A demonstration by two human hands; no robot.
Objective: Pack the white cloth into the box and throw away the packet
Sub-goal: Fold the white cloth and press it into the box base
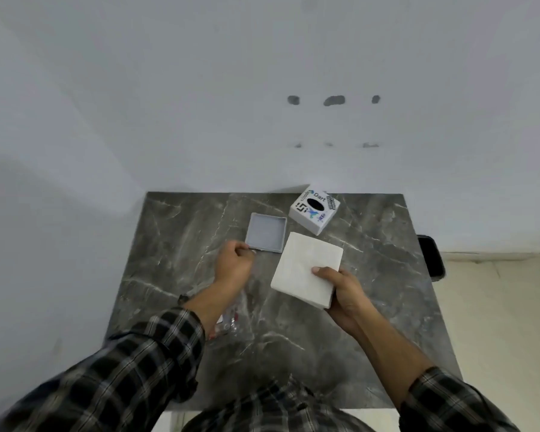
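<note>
White cloth [306, 269], pinched in right hand [345, 293] at centre frame, should go squarely into box [314, 208]; left hand [233, 265] is loosely curled, its grip unclear.

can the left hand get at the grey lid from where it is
Probably yes. The left hand is loosely curled right beside the near left corner of the grey lid, with only bare table between them. The right hand holds the white cloth off to the side.
</note>
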